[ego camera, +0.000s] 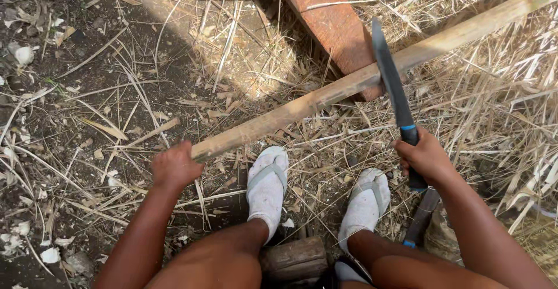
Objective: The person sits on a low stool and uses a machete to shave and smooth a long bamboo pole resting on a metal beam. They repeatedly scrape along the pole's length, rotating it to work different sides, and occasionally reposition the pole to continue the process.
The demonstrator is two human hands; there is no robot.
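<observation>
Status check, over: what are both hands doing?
Left hand grips bamboo pole end. Right hand holds knife, blade on pole. Pole rests across reddish block.

Head view, looking steeply down, close

The bamboo pole (372, 74) runs out past the top right edge, its near end buried inside the left hand (175, 164). The right hand (424, 156) swallows most of the knife (395, 94) handle. The reddish block (332, 22) is cut off up top.
</observation>
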